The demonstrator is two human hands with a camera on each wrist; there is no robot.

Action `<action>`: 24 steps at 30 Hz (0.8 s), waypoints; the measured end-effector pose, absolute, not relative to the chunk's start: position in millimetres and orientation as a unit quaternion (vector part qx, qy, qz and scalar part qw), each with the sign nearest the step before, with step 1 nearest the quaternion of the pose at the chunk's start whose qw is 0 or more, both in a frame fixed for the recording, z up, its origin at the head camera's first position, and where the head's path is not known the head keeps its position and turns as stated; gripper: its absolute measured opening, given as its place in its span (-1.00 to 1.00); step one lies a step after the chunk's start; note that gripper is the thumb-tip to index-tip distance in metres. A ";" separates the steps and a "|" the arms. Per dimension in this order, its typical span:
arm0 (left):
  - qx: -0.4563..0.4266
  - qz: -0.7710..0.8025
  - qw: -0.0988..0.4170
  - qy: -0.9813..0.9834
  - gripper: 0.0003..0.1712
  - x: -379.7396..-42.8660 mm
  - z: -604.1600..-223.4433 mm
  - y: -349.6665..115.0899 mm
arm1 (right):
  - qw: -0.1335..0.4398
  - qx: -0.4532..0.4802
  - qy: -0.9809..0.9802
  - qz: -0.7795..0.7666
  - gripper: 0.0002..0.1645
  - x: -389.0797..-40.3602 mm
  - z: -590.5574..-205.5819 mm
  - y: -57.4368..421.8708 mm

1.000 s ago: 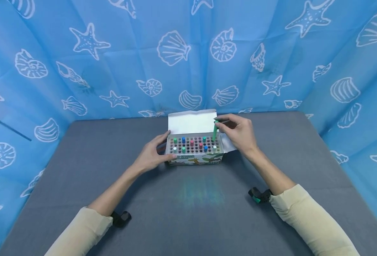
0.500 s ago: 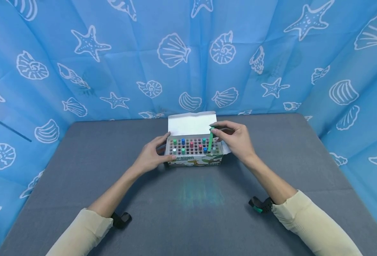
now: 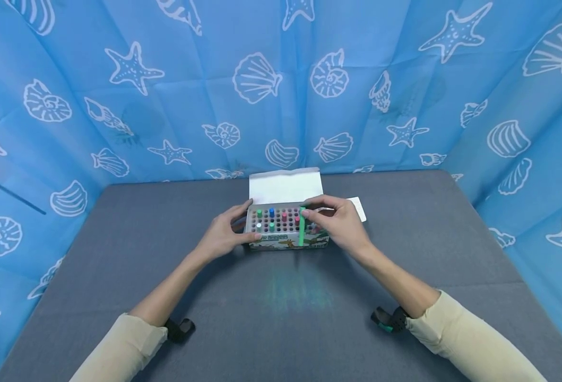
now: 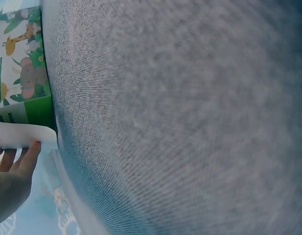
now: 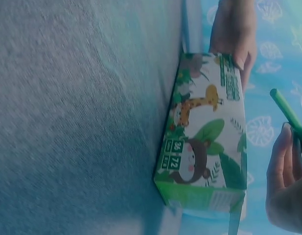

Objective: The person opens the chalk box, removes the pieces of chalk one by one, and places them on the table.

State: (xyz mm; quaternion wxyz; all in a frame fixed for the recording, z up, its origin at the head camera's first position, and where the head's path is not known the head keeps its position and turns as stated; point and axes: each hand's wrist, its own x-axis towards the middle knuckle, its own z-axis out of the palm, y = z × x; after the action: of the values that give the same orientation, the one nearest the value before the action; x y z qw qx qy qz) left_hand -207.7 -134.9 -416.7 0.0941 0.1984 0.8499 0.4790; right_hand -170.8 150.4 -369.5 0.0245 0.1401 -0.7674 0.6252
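Note:
A shallow printed box [image 3: 271,245] with rows of round holes stands on the grey table, its white lid [image 3: 285,187] folded back. Several coloured round ends, such as a blue one [image 3: 271,212], rise from the holes. My left hand [image 3: 225,231] grips the box's left end, thumb at the front top edge. In the left wrist view, the left hand [image 4: 16,171] has fingertips against a white end flap [image 4: 23,134]. My right hand [image 3: 340,220] pinches a slim green stick [image 3: 302,233], pen-like, by its upper end. It hangs over the box front, its lower end free in the right wrist view.
Grey cloth covers the table [image 3: 281,318]. Right of the box, a white flap [image 3: 357,208] sticks out behind the right hand. A blue curtain [image 3: 185,101] with shell prints hangs close behind the table's far edge.
My right hand has moved left and toward me with the green stick, from over the box's right holes to before its front. The left hand stays at the box's left end.

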 end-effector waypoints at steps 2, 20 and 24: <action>0.200 0.480 0.094 0.849 0.04 -207.9 -417.3 -135.2 | 0.012 0.141 -0.764 0.629 -0.75 -168.3 -370.6 148.6; 0.202 0.473 0.087 0.853 0.04 -208.5 -417.7 -135.0 | -0.083 0.136 -0.734 0.660 -0.73 -152.0 -386.3 132.1; 0.198 0.476 0.089 0.852 0.05 -207.9 -418.1 -135.0 | -0.108 0.133 -0.728 0.664 -0.73 -149.6 -392.7 128.3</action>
State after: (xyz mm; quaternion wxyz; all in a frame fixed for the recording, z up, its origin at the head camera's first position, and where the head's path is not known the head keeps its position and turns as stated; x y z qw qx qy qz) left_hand -207.9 -135.0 -418.1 0.0890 0.1978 0.8520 0.4765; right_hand -149.6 128.3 -392.7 -0.1076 0.1334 -0.7276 0.6642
